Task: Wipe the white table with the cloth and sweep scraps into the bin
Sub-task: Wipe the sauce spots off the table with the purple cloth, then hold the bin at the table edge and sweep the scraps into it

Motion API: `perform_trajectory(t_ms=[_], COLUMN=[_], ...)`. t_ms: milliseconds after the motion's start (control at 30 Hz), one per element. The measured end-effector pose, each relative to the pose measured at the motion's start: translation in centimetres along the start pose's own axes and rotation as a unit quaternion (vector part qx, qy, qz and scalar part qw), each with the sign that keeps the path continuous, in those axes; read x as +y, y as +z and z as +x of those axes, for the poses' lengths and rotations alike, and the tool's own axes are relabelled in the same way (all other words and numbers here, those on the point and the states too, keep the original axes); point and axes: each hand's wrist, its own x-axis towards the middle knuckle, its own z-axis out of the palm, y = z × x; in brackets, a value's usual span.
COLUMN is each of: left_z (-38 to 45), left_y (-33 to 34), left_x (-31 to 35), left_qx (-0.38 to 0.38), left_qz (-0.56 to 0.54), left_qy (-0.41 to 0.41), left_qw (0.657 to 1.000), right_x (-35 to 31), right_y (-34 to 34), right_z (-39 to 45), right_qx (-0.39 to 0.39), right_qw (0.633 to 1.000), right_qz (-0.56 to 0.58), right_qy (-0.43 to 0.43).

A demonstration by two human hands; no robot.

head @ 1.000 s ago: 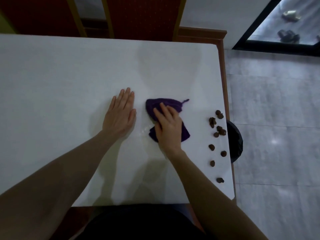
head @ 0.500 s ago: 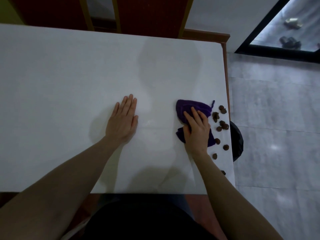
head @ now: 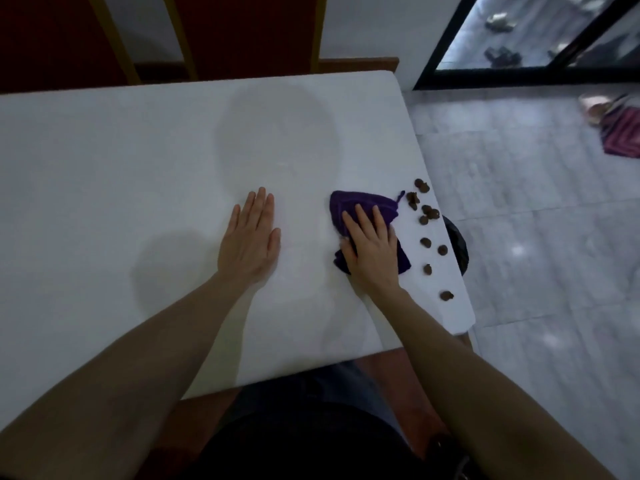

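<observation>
A purple cloth (head: 356, 206) lies bunched on the white table (head: 138, 174) near its right edge. My right hand (head: 372, 252) presses down on the cloth with fingers spread over it. My left hand (head: 251, 242) rests flat on the table, palm down, a little to the left of the cloth. Several brown scraps (head: 426, 242) are scattered in a line between the cloth and the table's right edge. A black bin (head: 459, 247) stands on the floor just past that edge, mostly hidden by the tabletop.
Dark red chairs with wooden frames (head: 249, 32) stand behind the table's far side. Grey tiled floor (head: 540, 237) spreads to the right, with a striped mat (head: 623, 136) and a dark-framed glass door (head: 519, 36) at the far right.
My right hand slid the cloth right towards the scraps, then drew back slightly left. The left hand stayed flat in place. The camera view has shifted.
</observation>
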Motion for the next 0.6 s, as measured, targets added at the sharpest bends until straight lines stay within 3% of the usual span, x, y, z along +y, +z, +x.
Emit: perform_trajectory(t_ms=[133, 267, 600], left_z=[0.9, 2.9, 9.0], left_y=[-1.2, -2.2, -1.2], left_x=[1.6, 4.8, 19.8], left_qx=[0.001, 0.006, -0.007], left_qz=[0.005, 0.004, -0.011], left_qy=[0.045, 0.102, 0.225], left_qw=[0.999, 0.995, 0.974], right_x=[0.3, 2.9, 18.8], right_y=[-1.7, -5.2, -12.2], right_z=[-0.6, -1.4, -5.1], right_qx=[-0.023, 0.000, 0.009], right_qw=[1.000, 0.999, 0.984], right_qz=[-0.002, 0.007, -0.046], right_qy=[0.013, 0.040, 0.172])
